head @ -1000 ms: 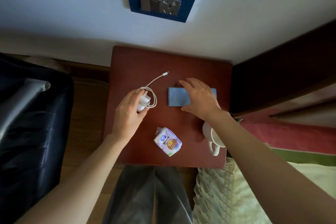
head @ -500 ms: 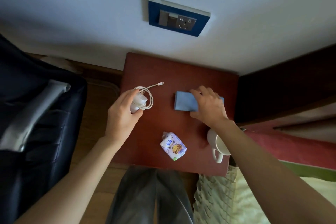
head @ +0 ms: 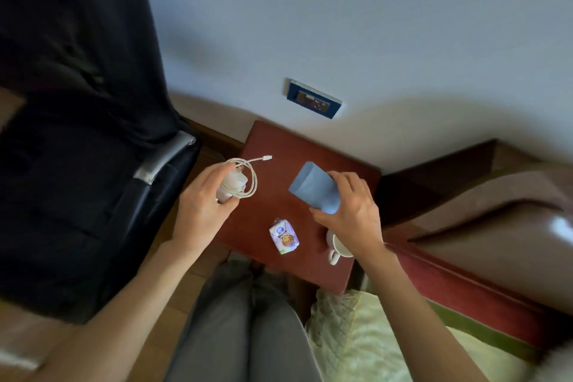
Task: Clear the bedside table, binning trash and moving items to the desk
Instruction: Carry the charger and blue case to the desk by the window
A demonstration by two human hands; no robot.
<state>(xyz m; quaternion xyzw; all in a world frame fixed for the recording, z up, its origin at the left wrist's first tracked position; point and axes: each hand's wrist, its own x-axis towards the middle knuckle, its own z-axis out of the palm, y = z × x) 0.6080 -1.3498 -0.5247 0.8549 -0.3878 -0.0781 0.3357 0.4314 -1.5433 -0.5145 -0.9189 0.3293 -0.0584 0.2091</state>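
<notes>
**A:** Quick count of what's here? I get four things: one white charger (head: 232, 183) with its cable looped up, one blue notebook (head: 313, 187), one small printed packet (head: 283, 236) and one white mug (head: 336, 246).

**B:** Same count. Only two of them are actually sitting on the table (head: 310, 146) though: the packet near the front middle, and the mug at the front right edge, partly hidden under the right wrist.

**A:** And the hands?

**B:** Left hand (head: 203, 206) is held over the table's left edge, fingers (head: 214, 169) curled round the charger body, thumb underneath. The cable loop hangs off to the right and the plug end sticks out toward the wall.

**A:** Right one?

**B:** Right hand (head: 353, 214) grips the notebook by its near end, fingers wrapped over the top and thumb on the lower corner. The book is tilted, with its far corner pointing up and left. Looks lifted off the table to me, but the shot is a bit smeared so I wouldn't swear to it.

**A:** Anything else around?

**B:** One blue wall socket (head: 314, 99) above the table, a dark chair (head: 93, 164) on the left, bed (head: 356, 335) on the right.
</notes>
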